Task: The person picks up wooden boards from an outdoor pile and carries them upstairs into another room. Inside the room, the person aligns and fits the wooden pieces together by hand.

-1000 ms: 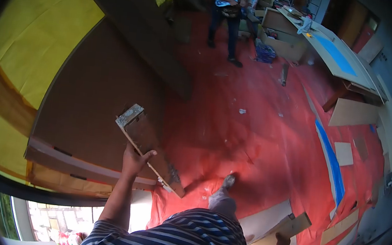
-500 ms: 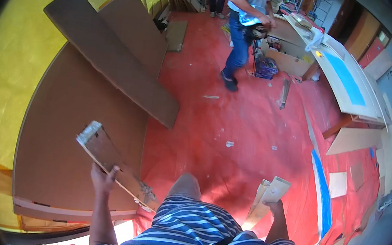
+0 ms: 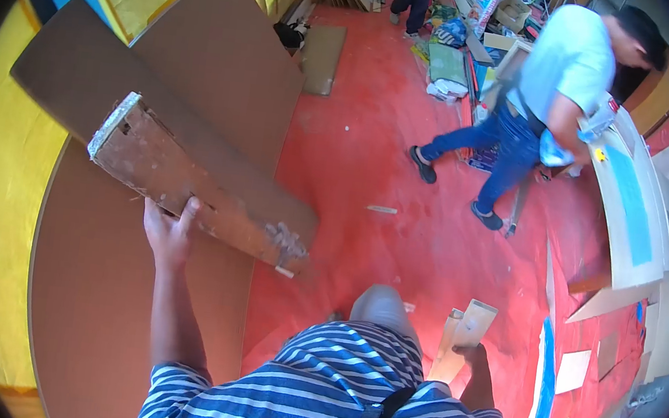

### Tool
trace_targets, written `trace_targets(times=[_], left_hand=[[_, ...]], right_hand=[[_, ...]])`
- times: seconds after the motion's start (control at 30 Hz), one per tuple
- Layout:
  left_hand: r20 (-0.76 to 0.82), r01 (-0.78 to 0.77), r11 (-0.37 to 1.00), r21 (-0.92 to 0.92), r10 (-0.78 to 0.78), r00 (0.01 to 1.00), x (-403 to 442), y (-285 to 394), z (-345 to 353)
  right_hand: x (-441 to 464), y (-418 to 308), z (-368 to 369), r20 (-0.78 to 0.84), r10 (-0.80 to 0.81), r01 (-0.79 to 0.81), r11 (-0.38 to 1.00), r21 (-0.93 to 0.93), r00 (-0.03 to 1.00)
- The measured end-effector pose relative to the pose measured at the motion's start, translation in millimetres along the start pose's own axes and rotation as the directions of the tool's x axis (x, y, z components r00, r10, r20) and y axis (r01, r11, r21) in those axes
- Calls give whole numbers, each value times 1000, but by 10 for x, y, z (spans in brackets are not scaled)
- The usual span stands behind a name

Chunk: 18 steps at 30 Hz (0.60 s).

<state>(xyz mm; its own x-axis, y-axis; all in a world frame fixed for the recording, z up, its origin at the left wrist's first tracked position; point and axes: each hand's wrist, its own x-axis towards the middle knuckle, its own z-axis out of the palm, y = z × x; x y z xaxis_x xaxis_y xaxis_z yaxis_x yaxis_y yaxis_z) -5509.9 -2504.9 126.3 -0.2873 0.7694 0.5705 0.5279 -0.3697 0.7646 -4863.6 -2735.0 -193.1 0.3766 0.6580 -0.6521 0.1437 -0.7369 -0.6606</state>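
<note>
Your left grip [image 3: 169, 231] is closed on the brown board [image 3: 177, 175] mid-edge, likely for balance, out front-left. Right grip [image 3: 473, 357] wrapped round pale wood pieces [image 3: 471, 324], low right, probably bunched for one-handed hold.

I'm holding a scuffed, pale-ended brown plank [image 3: 190, 176] aslant at left and two pale strips [image 3: 471, 324] together at right.

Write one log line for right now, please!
left hand: holds brown board | right hand: holds pale wooden boards | underfoot: red sheeting
</note>
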Motion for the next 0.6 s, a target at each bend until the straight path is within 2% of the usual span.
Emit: trace_targets(times=[0.07,0.17,0.27,0.37,0.47,0.53,0.6], left_hand=[[-47,37,998,43,-35,998,517,-192,356],[-126,-55,995,83,65,990,1177,-831,872],[-163,4,985,172,24,986,1773,-1248,1468],[-258,-4,980,197,56,964,2409,-1662,2107],[-248,119,974,194,-68,966,3126,-1930,2551],[-272,136,961,242,-67,960,3554,-1974,2834],[-290,141,961,236,-68,955,4056,-2083,3228]], right_hand=[[489,-241,70,-3,10,-10,1000,11,1000],[1212,-630,235,-6,28,-27,999,34,1000],[1977,-1190,326,31,60,-63,991,119,998],[2801,-1846,363,-40,62,-55,985,162,997],[3635,-2872,344,12,-28,23,958,286,1000],[4142,-3597,301,38,-8,-3,964,265,999],[4750,-4318,298,114,-83,41,943,330,990]])
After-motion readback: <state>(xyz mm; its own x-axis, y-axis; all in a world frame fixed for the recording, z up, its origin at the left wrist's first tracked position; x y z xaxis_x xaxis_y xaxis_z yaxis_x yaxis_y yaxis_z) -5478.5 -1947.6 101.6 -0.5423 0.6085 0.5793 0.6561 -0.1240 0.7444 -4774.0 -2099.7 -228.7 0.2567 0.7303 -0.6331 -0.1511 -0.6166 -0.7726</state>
